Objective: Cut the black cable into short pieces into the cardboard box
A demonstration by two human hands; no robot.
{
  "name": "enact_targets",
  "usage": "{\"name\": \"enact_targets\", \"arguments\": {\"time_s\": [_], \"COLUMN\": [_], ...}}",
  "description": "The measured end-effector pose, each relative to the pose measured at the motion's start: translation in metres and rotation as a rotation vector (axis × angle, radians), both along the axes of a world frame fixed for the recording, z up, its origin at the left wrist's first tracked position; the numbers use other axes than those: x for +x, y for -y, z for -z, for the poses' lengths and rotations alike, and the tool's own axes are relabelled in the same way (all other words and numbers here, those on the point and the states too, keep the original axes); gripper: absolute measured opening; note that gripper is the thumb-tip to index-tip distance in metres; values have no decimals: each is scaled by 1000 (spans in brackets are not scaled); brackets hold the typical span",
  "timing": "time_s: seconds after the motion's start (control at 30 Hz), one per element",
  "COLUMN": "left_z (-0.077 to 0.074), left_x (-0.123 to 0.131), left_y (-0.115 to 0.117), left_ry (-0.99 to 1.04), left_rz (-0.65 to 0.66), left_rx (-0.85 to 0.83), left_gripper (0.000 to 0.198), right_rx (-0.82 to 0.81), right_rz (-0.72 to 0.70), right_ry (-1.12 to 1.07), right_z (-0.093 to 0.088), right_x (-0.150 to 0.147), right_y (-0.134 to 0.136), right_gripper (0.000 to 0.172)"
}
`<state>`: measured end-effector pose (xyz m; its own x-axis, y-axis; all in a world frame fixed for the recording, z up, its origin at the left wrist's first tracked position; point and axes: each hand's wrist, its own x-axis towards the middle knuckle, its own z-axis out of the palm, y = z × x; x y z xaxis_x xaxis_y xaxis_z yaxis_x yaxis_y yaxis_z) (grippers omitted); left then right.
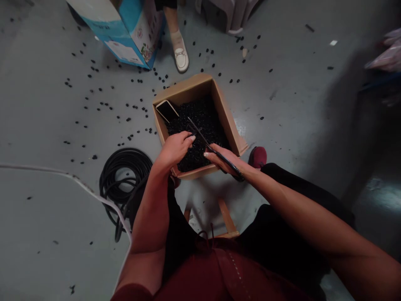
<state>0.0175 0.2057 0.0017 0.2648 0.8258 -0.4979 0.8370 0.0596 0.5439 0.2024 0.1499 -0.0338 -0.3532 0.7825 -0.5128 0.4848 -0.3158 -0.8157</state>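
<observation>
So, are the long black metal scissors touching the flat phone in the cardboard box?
Apart: the head view shows the long black scissors' tip short of the flat phone, black pellets between them.

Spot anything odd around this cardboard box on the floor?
Small black pieces lie scattered over the grey floor around the cardboard box, likely spilled; a phone also sits inside the box, against its wall.

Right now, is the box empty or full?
Mostly full: the box holds a heap of small black pieces, with a phone lying in one corner.
</observation>
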Motion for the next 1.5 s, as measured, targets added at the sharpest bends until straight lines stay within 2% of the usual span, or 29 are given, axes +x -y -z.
{"name": "enact_targets", "arguments": {"time_s": [0.23,0.47,0.8,1.13,1.2,1.27,1.4,1.5], "left_z": [-12,-7,-3,0,1,1,0,-1], "left_x": [-5,-8,-11,-13,-13,-13,-14,-14], "left_y": [0,-1,-2,-3,-3,-3,-3,-3], "left_ry": [-26,-108,-192,-306,-349,-379,-393,-377], "left_rz": [18,102,156,163,163,174,180,178], "left_rx": [-102,-22,-25,-29,-35,-33,-18,21], "left_gripper": [37,37,37,37,36,36,37,38], "right_rx": [20,37,55,132,96,-8,-230,-271], "right_rz": [-10,-33,-49,-13,2,40,164,171], "right_ry": [64,115,141,125,116,84,-105,-156], "right_z": [6,5,8,25,26,28,31,31], "right_x": [3,1,-3,-8,-8,-9,-9,-8], "right_y": [-4,-3,1,11,13,13,11,9], "right_gripper": [14,12,11,12,10,8,8,11]}}
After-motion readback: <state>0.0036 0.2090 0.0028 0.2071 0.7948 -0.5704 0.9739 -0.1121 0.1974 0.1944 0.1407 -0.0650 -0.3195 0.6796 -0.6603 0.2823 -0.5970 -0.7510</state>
